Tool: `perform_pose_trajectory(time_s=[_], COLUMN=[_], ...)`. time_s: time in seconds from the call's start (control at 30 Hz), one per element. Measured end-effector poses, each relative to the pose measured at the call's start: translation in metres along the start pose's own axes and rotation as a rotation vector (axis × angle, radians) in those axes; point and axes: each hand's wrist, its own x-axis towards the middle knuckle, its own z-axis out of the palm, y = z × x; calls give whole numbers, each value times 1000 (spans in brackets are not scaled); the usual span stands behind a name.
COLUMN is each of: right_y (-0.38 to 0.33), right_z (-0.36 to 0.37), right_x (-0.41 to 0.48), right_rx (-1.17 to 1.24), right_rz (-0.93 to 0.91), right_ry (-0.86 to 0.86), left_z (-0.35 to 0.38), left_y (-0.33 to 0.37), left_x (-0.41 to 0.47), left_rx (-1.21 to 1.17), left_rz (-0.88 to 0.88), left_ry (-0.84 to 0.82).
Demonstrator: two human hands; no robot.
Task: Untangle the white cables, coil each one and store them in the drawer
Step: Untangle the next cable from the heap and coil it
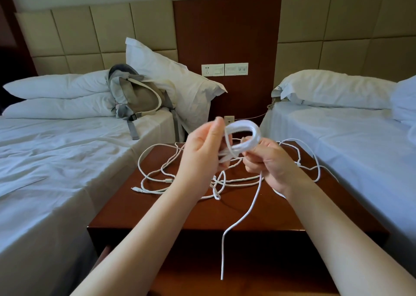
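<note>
So, head cam: we've got both hands up over the table (157,214), which sits between two beds. Our left hand (203,147) has its fingers curled round a few white strands (225,157), thumb pointing up, all a bit blurred. Our right hand (267,160) pinches the bottom of a small coil (244,133) of white cable, and the loop stands upright between the two hands. One tail (225,239) runs down from the right hand, crosses the table's front edge and hangs free in front of it.

The rest of the cables (157,178) lie in a loose tangle on the table, under and behind our hands. Loops spread out toward both side edges, and a couple of plug ends show near the left.

On the left bed (45,160) a grey-beige backpack (137,97) leans against the pillows (171,75). The right bed (337,142) has a pillow at its head too. On the wood panel (225,25) behind the table there's a row of sockets (225,69) and switches.
</note>
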Motion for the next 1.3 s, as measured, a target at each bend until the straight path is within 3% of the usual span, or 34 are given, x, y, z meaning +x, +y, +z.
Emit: perform_pose_trajectory(time_s=[0.2, 0.47, 0.7, 0.83, 0.97, 1.17, 1.3], right_y=[-15, -25, -42, -46, -51, -45, -38], right_z=[-15, -15, -2, 11, 25, 30, 25], right_x=[-3, -3, -8, -13, -17, -18, -14], right_rx=[-37, -178, -313, -529, -603, -705, -776], right_rz=[-51, -139, -190, -196, -162, -60, -33], right_ry=[108, 191, 250, 84, -114, -202, -210], left_z=[13, 15, 18, 13, -4, -11, -14], left_y=[-10, -13, -40, -52, -42, -25, -18], left_x=[-9, -9, -2, 3, 15, 16, 15], left_rx=[382, 625, 579, 650, 224, 55, -97], left_rz=[-25, -51, -170, -180, -344, -223, -130], left_ry=[-287, -454, -103, 83, 304, 434, 393])
